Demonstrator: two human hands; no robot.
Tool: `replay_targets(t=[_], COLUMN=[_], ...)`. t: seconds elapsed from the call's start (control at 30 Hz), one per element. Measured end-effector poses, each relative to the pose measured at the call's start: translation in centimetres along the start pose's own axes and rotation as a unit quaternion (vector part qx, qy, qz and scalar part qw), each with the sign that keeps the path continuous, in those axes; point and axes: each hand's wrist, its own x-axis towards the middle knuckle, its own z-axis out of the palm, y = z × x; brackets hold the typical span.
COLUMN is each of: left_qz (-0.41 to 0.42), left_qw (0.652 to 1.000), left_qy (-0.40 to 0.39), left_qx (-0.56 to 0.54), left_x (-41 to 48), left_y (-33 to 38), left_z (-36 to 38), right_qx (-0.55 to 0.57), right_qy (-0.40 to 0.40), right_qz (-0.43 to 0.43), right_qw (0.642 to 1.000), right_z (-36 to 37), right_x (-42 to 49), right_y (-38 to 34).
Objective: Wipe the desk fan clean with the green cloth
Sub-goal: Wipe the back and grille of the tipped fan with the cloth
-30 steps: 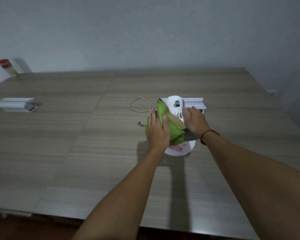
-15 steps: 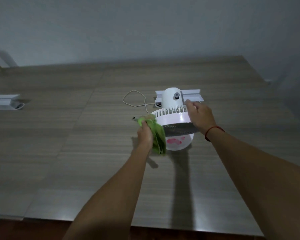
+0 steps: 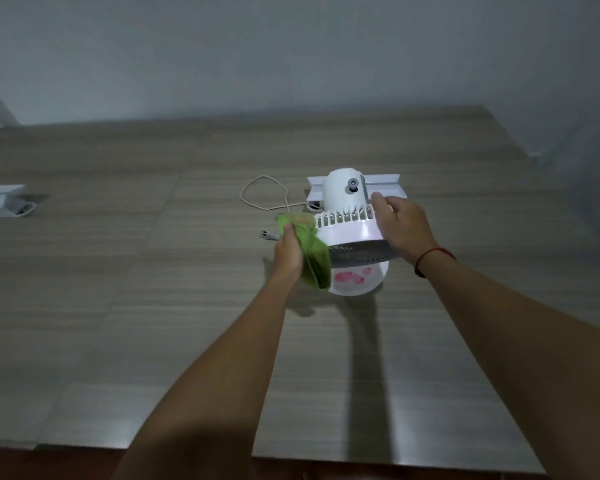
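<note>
A small white desk fan (image 3: 347,230) stands mid-table on a round base with pink marks. Its grille faces me and tilts down, and the motor housing with a grey knob points away. My left hand (image 3: 289,252) grips the bunched green cloth (image 3: 311,251) against the fan's left rim; the cloth hangs down over the base's left edge. My right hand (image 3: 400,227) holds the right side of the fan's rim, with a red cord on its wrist. The fan's white cable (image 3: 262,197) loops on the table behind my left hand, plug (image 3: 267,234) lying loose.
A wooden table (image 3: 153,306) fills the view, its near edge at the bottom. A white flat bracket-like piece (image 3: 383,183) lies just behind the fan. Another white piece (image 3: 0,200) lies at the far left. A grey wall runs behind the table.
The cloth and my left hand have come off the top of the fan's grille and gone down to its left rim. My right hand has stayed on the right side.
</note>
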Motion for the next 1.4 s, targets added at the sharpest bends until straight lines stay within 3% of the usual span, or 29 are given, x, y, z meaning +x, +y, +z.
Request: replay_targets(t=[0.17,0.37,0.47,0.6,0.7,0.8,0.9,1.03,1.13,1.2,1.33,1.4], left_qz=[-0.131,-0.130,-0.080,0.099,0.275,0.372,0.396,0.347,0.317,0.313,0.281,0.249], left_qw=[0.975,0.963,0.986,0.990,0.942,0.873,0.841,0.850,0.905,0.928,0.930,0.938], left_qy=[-0.068,-0.057,0.003,0.076,0.056,0.047,0.005,-0.070,-0.114,-0.072,-0.036,-0.049], left_qx=[-0.168,-0.230,-0.145,0.064,0.183,0.311,0.369,0.390,0.261,0.188,0.233,0.235], left_x=[1.7,-0.5,-2.0,-4.4,-6.0,-8.7,-10.7,-10.1,-10.2,-9.5,-6.6,-5.7], left_y=[-3.4,-3.6,-1.4,1.2,2.0,2.8,3.5,4.1,5.4,6.2,5.8,5.1], left_z=[0.4,1.1,0.4,0.5,1.7,4.5,7.1,7.3,5.6,3.8,1.2,0.9], right_qx=[0.047,0.057,0.049,0.079,0.151,0.348,0.428,0.404,0.346,0.316,0.230,0.175], right_qy=[0.023,0.026,0.033,0.010,-0.022,-0.051,-0.111,-0.160,-0.062,0.025,0.183,0.196], right_qz=[0.024,0.051,0.061,0.101,0.174,0.241,0.239,0.201,0.180,0.171,0.180,0.166], right_qw=[0.998,0.997,0.996,0.992,0.973,0.904,0.865,0.878,0.919,0.933,0.939,0.951], right_z=[-0.3,-0.3,0.3,0.6,0.0,-1.0,-2.9,-4.6,-3.2,-2.2,-1.3,-0.6], right_x=[0.8,0.9,0.5,-0.3,-0.4,-0.6,-1.2,-2.5,-2.5,-2.2,-1.2,-1.2], right_y=[0.8,0.7,0.3,-0.8,-1.9,-2.5,-2.3,-2.0,-1.1,-0.6,0.4,0.4])
